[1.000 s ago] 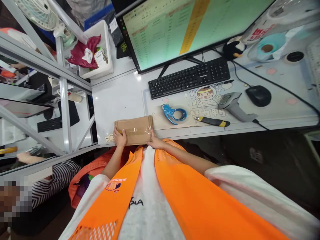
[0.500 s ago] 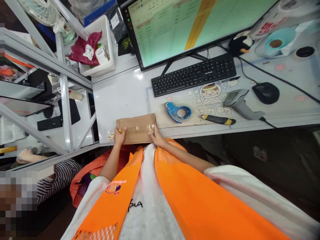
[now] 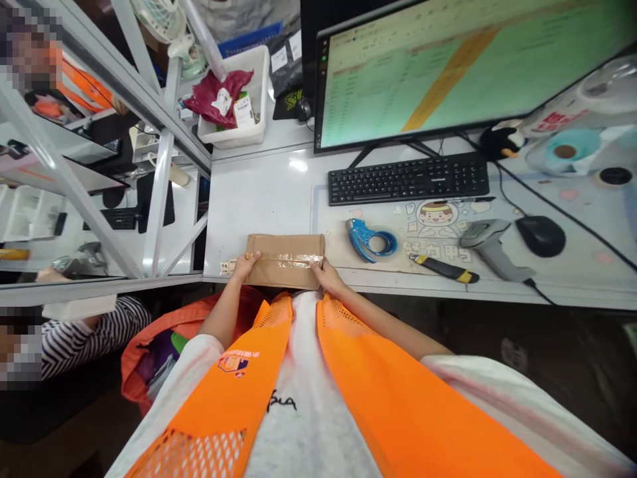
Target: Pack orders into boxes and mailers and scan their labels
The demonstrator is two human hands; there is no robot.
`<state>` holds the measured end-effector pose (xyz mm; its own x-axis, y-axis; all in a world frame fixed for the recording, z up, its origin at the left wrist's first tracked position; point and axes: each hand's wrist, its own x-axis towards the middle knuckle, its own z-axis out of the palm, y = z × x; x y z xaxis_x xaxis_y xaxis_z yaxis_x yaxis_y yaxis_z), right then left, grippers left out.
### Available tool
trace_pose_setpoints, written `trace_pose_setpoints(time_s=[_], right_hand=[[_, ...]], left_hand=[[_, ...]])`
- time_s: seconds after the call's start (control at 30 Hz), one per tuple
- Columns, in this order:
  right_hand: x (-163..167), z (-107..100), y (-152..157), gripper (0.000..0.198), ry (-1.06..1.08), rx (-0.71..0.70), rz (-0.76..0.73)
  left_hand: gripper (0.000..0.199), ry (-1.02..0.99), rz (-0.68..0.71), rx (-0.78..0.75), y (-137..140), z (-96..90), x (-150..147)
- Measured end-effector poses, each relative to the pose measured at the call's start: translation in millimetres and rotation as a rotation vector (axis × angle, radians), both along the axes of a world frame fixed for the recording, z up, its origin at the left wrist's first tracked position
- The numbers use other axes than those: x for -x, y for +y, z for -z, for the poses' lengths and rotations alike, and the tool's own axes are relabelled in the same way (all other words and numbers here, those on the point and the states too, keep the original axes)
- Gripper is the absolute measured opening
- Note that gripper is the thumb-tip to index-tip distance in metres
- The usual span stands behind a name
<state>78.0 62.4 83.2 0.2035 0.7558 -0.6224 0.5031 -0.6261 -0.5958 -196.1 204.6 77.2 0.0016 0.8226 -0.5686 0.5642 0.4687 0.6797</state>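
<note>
A flat brown cardboard box (image 3: 283, 269), with shiny clear tape along its middle, lies at the front edge of the desk close to my body. My left hand (image 3: 245, 267) grips its left end, thumb on top and fingers hidden beneath or behind. At the opposite end my right hand (image 3: 326, 276) holds the box the same way, thumb on the upper face. Right of the box rests a blue tape dispenser (image 3: 381, 243). Beyond that lie a black and yellow utility knife (image 3: 444, 268) and a grey barcode scanner (image 3: 490, 245).
A black keyboard (image 3: 408, 178) sits below a lit monitor (image 3: 448, 73), with a mouse (image 3: 541, 236) to its right. At the back left stands a white basket (image 3: 256, 133) holding a maroon bag (image 3: 209, 99). A metal frame (image 3: 162, 192) borders the desk's left side; another person's striped sleeve (image 3: 94, 332) shows beyond.
My view has shifted, so the desk and its things appear farther right. Both hands keep their hold on the box, which stays at the desk's front edge.
</note>
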Motion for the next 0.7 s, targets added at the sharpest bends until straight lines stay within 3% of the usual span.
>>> trace_pose_setpoints(time_s=[0.2,0.43,0.7], right_hand=[[-1,10,9,0.052,-0.066,0.027,0.146],[-13,27,6,0.041,0.066,-0.030,0.211],[-15,24,3,0.038,0.156,-0.071,0.290]], left_hand=[[0.052,-0.004,-0.016,-0.039,-6,9.8,4],[0.043,0.047,0.006,-0.069,-9,11.9,2],[0.040,0.157,0.075,-0.109,-14,-4.2,-2]])
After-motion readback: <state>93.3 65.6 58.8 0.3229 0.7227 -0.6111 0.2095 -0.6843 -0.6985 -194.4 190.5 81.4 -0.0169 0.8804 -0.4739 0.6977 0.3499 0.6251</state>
